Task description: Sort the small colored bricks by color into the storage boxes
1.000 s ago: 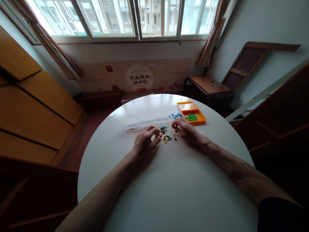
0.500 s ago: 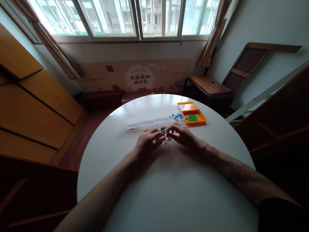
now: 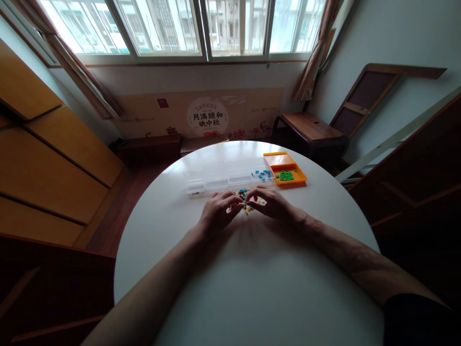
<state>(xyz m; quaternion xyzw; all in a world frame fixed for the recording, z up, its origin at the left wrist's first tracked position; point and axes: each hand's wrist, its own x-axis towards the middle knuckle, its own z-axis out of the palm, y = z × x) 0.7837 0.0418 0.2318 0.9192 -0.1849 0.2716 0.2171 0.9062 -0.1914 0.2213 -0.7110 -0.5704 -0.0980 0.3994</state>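
Observation:
My left hand [image 3: 218,211] is over the table with its fingers bent and drawn together. Facing it from the right, my right hand [image 3: 274,204] has its thumb and fingers curled in a pinch. The fingertips of both hands come together above a small pile of mixed plastic pieces [image 3: 242,191], in blue, yellow, dark and other colours. Whatever lies in the fingertips is too small to make out. My fingers hide part of the pile.
Behind the pile stands a clear divided plastic box [image 3: 216,183], with blue pieces [image 3: 264,174] in its right compartment. An orange open case [image 3: 301,179] with green pieces [image 3: 286,176] adjoins it. The round white table [image 3: 273,288] carries everything; a wooden chair [image 3: 313,126] stands beyond.
My right fingertips have shifted slightly left and down, closer to my left fingertips. The boxes stay where they were, and the view has moved a little.

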